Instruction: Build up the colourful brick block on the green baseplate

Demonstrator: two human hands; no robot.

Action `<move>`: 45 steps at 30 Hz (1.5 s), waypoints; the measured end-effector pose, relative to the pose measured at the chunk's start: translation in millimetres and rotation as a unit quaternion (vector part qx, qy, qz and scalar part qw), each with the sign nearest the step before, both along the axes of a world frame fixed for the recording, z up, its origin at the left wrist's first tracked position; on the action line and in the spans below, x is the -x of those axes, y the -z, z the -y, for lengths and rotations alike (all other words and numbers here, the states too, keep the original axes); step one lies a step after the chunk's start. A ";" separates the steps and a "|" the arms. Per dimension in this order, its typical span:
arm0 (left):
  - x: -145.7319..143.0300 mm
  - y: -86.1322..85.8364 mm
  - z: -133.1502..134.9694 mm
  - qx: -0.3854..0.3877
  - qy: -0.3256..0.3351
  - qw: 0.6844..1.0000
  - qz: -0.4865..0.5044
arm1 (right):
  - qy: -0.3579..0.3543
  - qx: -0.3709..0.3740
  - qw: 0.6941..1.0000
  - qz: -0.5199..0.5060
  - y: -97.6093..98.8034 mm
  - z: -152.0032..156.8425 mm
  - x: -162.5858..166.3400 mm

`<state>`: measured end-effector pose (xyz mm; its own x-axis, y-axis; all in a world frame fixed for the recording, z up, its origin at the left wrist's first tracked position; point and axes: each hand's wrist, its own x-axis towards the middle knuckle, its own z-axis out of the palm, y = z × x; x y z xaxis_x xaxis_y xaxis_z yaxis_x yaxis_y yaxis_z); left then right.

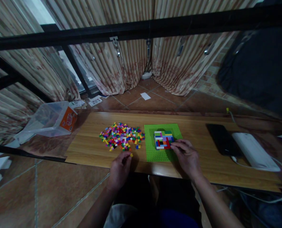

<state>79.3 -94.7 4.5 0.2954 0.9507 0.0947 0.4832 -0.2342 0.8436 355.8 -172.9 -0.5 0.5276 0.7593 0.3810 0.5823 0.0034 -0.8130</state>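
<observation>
A small structure of multicoloured toy bricks [163, 141] stands on a green baseplate [152, 155]. At its near right edge my right hand [187, 156] is closed, thumb and fingertips on the bricks. My left hand [119, 167] is closed in a pinch near the table's front edge, with a small yellow toy brick [131, 155] at its fingertips. Just beyond that hand spreads a pile of loose toy bricks [121, 134] in many colours, left of the baseplate. One blue-and-yellow piece [138, 146] lies at the pile's near right edge.
The wooden table [88, 139] also bears a black phone [223, 139] and a white power bank [255, 152] with a cable at right. A clear plastic box [51, 118] with an orange label is at far left. A black metal bar [131, 30] crosses before the curtains.
</observation>
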 end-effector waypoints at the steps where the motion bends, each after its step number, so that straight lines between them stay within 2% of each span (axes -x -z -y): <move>1: -0.1 -0.2 0.0 -0.003 0.003 1.000 -0.002 | 0.003 -0.003 1.000 -0.023 0.6 -0.7 -0.2; 10: -3.4 -7.5 -2.4 -0.004 0.004 1.000 -0.015 | 0.036 0.032 0.973 -0.226 2.2 -4.3 1.5; 14: -5.2 -11.5 -1.8 -0.007 0.006 1.000 -0.017 | 0.048 0.039 0.960 -0.272 -1.2 -4.3 2.2; 20: -8.9 -15.2 -3.3 -0.021 0.008 0.999 -0.036 | 0.071 0.037 0.966 -0.245 -0.7 -7.3 3.8; 24: -13.9 -16.2 -8.4 -0.041 0.011 0.996 -0.082 | 0.075 0.054 0.968 -0.235 -0.2 -8.5 3.9; 31: -32.7 -20.1 -19.4 -0.094 0.075 0.976 -0.183 | 0.071 0.057 0.967 -0.236 -1.2 -9.3 2.7; 36: -43.0 -19.8 -25.8 -0.101 0.082 0.964 -0.232 | 0.063 0.061 0.968 -0.234 -0.1 -11.6 0.6; 42: -44.6 -21.9 -29.6 -0.114 0.089 0.964 -0.223 | 0.053 0.040 0.966 -0.249 -5.3 -13.0 1.0; 45: -43.6 -29.2 -25.0 -0.114 0.091 0.974 -0.176 | 0.085 0.024 0.959 -0.269 -8.0 -6.2 0.4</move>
<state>123.0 -69.6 33.8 0.5099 0.8451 0.1605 0.6650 -0.5056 0.5497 355.4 -166.6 7.5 0.7563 0.6540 -0.0139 0.0674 -0.0991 -0.9928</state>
